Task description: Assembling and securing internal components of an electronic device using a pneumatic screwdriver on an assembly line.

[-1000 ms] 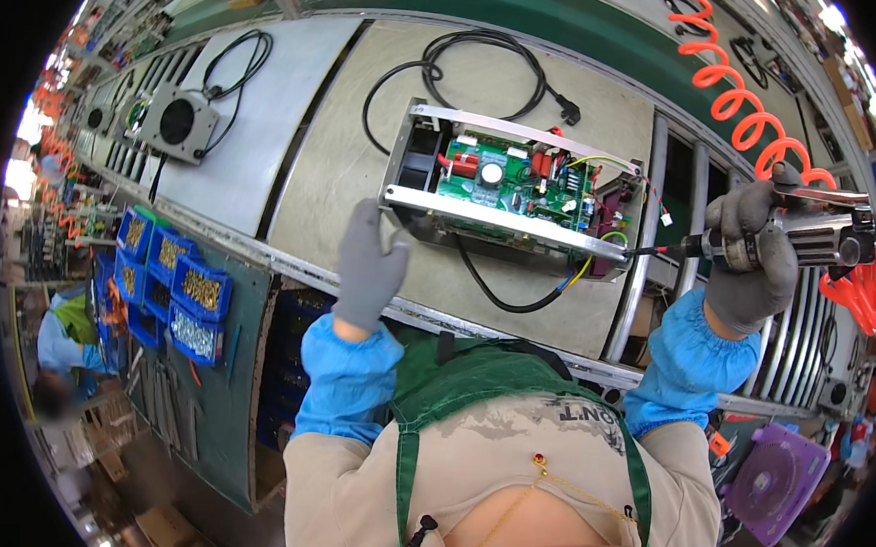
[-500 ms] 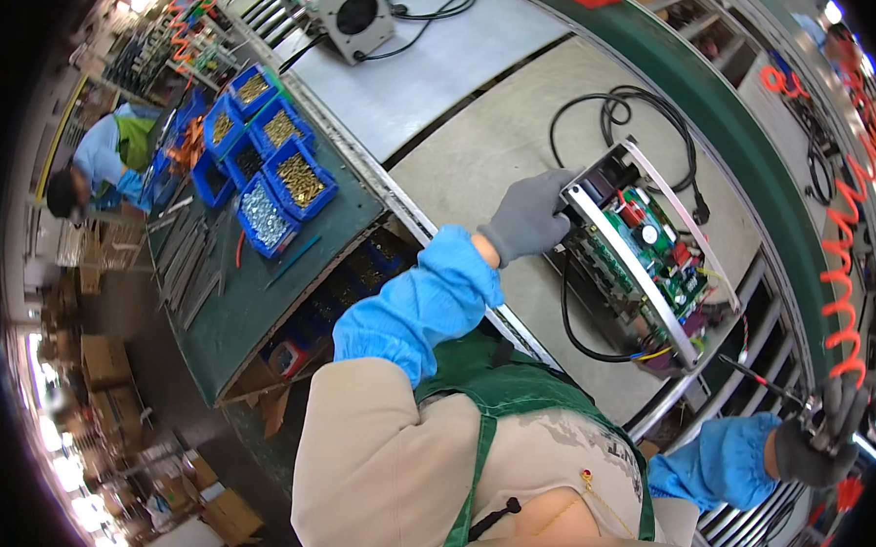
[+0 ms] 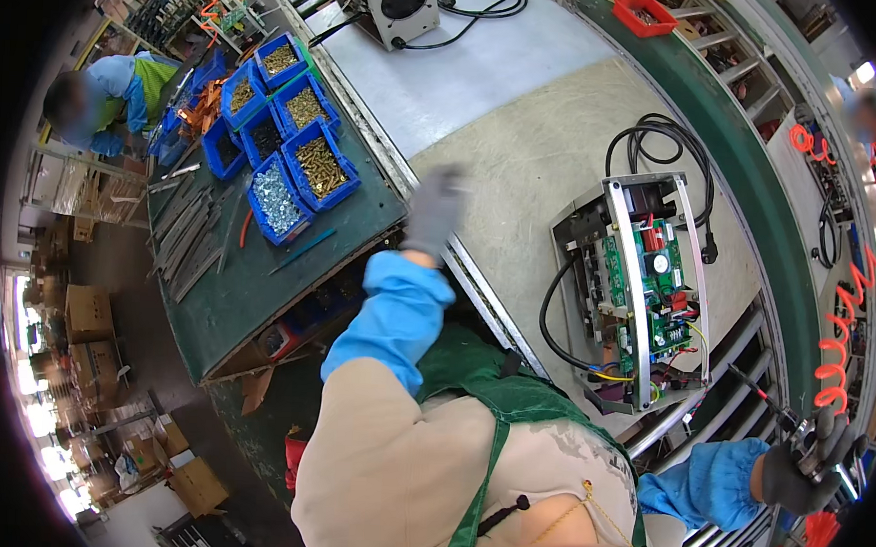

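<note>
My left hand (image 3: 435, 213), in a grey glove, is in the air over the metal table edge, between the open device and the blue screw bins. Motion smears its fingers. At the right, my right hand (image 3: 809, 464), in a dark grey glove, is closed around a power screwdriver (image 3: 793, 426) with a long thin bit. The open electronic device (image 3: 642, 292) stands on the worktop with its metal frame and green circuit boards exposed. A black power cable (image 3: 671, 137) lies coiled behind it. Nearest my left hand are several blue bins (image 3: 318, 166) of brass-coloured and silver screws.
An orange coiled hose (image 3: 831, 340) hangs at the right. Beyond the worktop runs a green conveyor belt (image 3: 754, 190); a red tray (image 3: 645, 17) sits on its far side. A second device (image 3: 396, 8) stands at the back. Metal strips (image 3: 188, 228) lie left. A co-worker (image 3: 108, 98) is far left.
My left hand has let go of the device frame and moved left towards the bins. My right hand still holds the screwdriver. The view has shifted and the device appears turned.
</note>
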Demonstrator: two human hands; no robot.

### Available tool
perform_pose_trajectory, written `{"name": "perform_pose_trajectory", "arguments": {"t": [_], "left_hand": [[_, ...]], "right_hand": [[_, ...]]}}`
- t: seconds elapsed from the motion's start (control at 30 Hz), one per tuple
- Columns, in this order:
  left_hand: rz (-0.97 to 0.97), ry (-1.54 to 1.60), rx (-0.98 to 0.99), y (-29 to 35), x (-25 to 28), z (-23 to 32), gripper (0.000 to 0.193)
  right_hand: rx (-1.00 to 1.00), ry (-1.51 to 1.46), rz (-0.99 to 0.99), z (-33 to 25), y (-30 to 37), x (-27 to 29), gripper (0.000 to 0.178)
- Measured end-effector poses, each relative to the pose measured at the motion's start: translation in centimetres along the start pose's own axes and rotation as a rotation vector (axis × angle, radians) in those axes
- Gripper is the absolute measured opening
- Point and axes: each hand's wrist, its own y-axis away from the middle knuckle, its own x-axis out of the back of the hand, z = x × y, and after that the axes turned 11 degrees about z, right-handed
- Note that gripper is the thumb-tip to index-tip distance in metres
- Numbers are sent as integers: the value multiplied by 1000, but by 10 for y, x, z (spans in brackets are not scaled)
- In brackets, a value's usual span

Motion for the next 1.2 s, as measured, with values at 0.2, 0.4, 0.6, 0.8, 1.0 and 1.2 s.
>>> {"name": "perform_pose_trajectory", "arguments": {"t": [0.2, 0.4, 0.6, 0.8, 1.0, 1.2], "left_hand": [[195, -714, 15, -4, 78, -110, 17], [79, -823, -91, -6, 83, -123, 29], [-126, -1043, -127, -10, 82, -110, 22], [43, -467, -8, -24, 51, -80, 16], [-447, 490, 0, -2, -41, 146, 12], [-671, 500, -354, 23, -87, 202, 19]], "right_hand": [[128, 228, 341, 36, -8, -26, 48], [-119, -110, -209, 90, -29, -42, 57], [-104, -65, -303, 118, -40, -59, 56], [-126, -106, -375, 137, -54, -65, 56], [-114, -117, -410, 137, -59, -67, 57], [-108, -232, -373, 122, -59, -68, 58]]}}
